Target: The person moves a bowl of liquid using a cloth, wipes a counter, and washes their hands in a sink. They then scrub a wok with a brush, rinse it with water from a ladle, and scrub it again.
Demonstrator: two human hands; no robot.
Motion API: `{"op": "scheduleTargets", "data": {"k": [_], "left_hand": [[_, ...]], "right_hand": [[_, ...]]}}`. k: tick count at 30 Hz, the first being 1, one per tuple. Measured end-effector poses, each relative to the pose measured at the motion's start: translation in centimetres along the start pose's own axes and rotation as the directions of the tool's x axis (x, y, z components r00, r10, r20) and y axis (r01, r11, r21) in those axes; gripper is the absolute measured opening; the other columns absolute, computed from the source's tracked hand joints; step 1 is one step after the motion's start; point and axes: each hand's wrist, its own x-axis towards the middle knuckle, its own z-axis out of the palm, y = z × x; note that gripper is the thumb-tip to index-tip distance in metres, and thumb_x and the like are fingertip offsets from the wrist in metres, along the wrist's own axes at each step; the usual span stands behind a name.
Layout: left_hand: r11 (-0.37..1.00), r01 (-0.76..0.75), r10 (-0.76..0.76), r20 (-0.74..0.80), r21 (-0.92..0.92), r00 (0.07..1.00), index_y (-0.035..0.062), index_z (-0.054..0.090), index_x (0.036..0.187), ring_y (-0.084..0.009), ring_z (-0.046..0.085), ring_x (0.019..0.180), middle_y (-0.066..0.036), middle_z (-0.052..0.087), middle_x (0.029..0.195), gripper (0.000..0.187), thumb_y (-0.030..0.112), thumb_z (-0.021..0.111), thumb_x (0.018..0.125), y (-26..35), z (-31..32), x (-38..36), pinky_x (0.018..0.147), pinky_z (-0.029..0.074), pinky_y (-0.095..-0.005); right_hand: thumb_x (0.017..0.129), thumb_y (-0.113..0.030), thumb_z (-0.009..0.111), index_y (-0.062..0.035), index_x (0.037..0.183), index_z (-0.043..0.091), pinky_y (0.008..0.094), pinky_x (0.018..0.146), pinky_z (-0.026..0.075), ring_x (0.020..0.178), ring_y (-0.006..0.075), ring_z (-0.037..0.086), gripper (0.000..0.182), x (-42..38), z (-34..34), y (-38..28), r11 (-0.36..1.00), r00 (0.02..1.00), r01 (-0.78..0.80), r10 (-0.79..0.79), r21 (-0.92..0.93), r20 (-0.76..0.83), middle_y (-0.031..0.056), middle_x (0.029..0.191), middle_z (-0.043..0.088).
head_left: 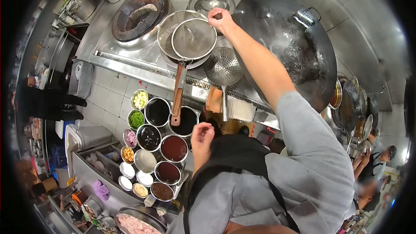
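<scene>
My right hand (pixel 220 20) is closed beside the rim of a fine mesh strainer (pixel 194 39); what it grips is too small to make out. The strainer lies over a wider mesh skimmer (pixel 167 30), and their handles, one of them wooden (pixel 177 99), point toward me. A perforated ladle (pixel 223 66) rests to their right. My left hand (pixel 202 137) hangs near the end of the wooden handle, fingers loosely curled and nothing visible in it. Below the forearm sits a large dark wok (pixel 281 39) with a wet, shiny inside.
Sauce pots (pixel 174 148) and small ingredient bowls (pixel 141 99) stand at the left. A burner ring (pixel 141 16) and a metal bowl (pixel 211 2) are at the back. A folded cloth (pixel 241 110) lies on the stove's front edge. Other people (pixel 383 156) are at the far right and left.
</scene>
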Motion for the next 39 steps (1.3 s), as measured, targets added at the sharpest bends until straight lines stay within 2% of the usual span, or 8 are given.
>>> {"op": "scheduleTargets", "data": {"k": [6, 14, 16, 19, 21, 24, 31, 39], "left_hand": [[0.964, -0.258, 0.263, 0.082, -0.072, 0.961, 0.0031, 0.053, 0.109, -0.015, 0.052, 0.087, -0.007, 0.056, 0.098, 0.019, 0.014, 0.054, 0.094, 7.1, 2.9, 8.5, 0.078, 0.041, -0.0265], [0.95, 0.311, -0.24, 0.598, -0.015, 0.764, -0.0029, 0.047, 0.127, -0.0233, 0.059, 0.097, -0.012, 0.062, 0.111, 0.058, 0.045, 0.051, 0.094, 14.3, 17.0, 22.9, 0.089, 0.047, -0.0364], [0.835, 0.549, -0.357, 0.781, 0.022, 0.512, -0.0043, 0.045, 0.129, -0.0226, 0.061, 0.093, -0.012, 0.062, 0.104, 0.061, 0.046, 0.049, 0.095, 13.7, 20.2, 19.4, 0.087, 0.049, -0.0346], [0.969, 0.248, -0.165, 0.701, -0.017, 0.694, -0.0016, 0.056, 0.102, -0.0119, 0.058, 0.079, -0.006, 0.06, 0.086, 0.03, 0.027, 0.054, 0.095, 11.4, 21.5, 14.6, 0.073, 0.047, -0.0222], [0.662, 0.748, -0.43, 0.844, 0.054, 0.32, -0.003, 0.049, 0.094, -0.012, 0.045, 0.074, -0.004, 0.045, 0.08, 0.018, 0.014, 0.047, 0.095, 9.1, 21.5, 14.4, 0.066, 0.04, -0.0208], [0.652, 0.749, -0.458, 0.849, 0.119, 0.264, 0.0007, 0.046, 0.085, -0.0079, 0.037, 0.058, 0.002, 0.04, 0.066, 0.012, 0.008, 0.047, 0.093, 5.4, 20.8, 14.4, 0.053, 0.034, -0.0211], [0.847, 0.013, -0.303, 0.463, 0.531, 0.833, -0.0006, 0.051, 0.114, -0.006, 0.045, 0.055, 0.002, 0.05, 0.066, 0.034, 0.007, 0.057, 0.082, -0.2, 18.0, 4.4, 0.05, 0.034, -0.0204], [0.857, -0.143, 0.168, -0.005, 0.495, 0.986, -0.0023, 0.052, 0.126, -0.0026, 0.045, 0.06, 0.002, 0.055, 0.077, 0.039, 0.004, 0.061, 0.088, -4.2, 16.2, -7.1, 0.052, 0.035, -0.0192]], "right_hand": [[0.077, -0.004, 0.044, -0.0128, 0.054, 0.037, 0.024, 0.04, 0.035, 0.04, 0.0101, 0.038, 0.026, -10.6, 2.7, 1.7, 0.986, 0.908, -0.163, 0.134, 0.041, 0.396, -0.003, 0.047, 0.037], [0.081, -0.008, 0.048, -0.0121, 0.062, 0.045, 0.0256, 0.047, 0.039, 0.047, 0.0106, 0.043, 0.02, -30.5, 6.7, 8.6, 0.951, 0.973, 0.185, -0.14, -0.247, 0.186, -0.0034, 0.053, 0.043], [0.082, -0.008, 0.047, -0.01, 0.069, 0.051, 0.0314, 0.06, 0.046, 0.061, 0.014, 0.054, 0.014, -34.1, 5.8, 9.3, 0.893, 0.958, 0.279, -0.236, -0.352, 0.161, 0.0, 0.06, 0.053], [0.09, -0.015, 0.046, -0.0083, 0.079, 0.055, 0.035, 0.064, 0.049, 0.069, 0.0198, 0.06, 0.016, -37.7, 2.9, 9.3, 0.883, 0.913, 0.333, -0.213, -0.332, 0.348, 0.0052, 0.071, 0.06], [0.098, -0.028, 0.044, -0.0064, 0.092, 0.056, 0.0388, 0.066, 0.051, 0.074, 0.0248, 0.062, 0.026, -41.2, 0.5, 9.7, 0.919, 0.918, 0.235, -0.103, -0.315, 0.382, 0.0094, 0.081, 0.063], [0.1, -0.039, 0.045, -0.0086, 0.11, 0.051, 0.0311, 0.061, 0.05, 0.074, 0.0192, 0.06, 0.032, -43.7, -11.0, 10.2, 0.726, 0.86, 0.421, -0.129, -0.543, 0.494, 0.0094, 0.087, 0.061], [0.089, -0.019, 0.063, -0.0065, 0.103, 0.054, 0.0267, 0.062, 0.048, 0.072, 0.0133, 0.059, 0.02, -49.2, -29.4, 4.9, 0.219, 0.988, 0.03, -0.155, -0.975, -0.004, 0.0043, 0.082, 0.062], [0.081, -0.02, 0.065, 0.0006, 0.101, 0.063, 0.0341, 0.075, 0.049, 0.082, 0.0226, 0.064, 0.029, -47.9, -51.7, -2.8, 0.035, 0.86, -0.317, -0.411, -0.948, -0.302, 0.012, 0.089, 0.067]]}}
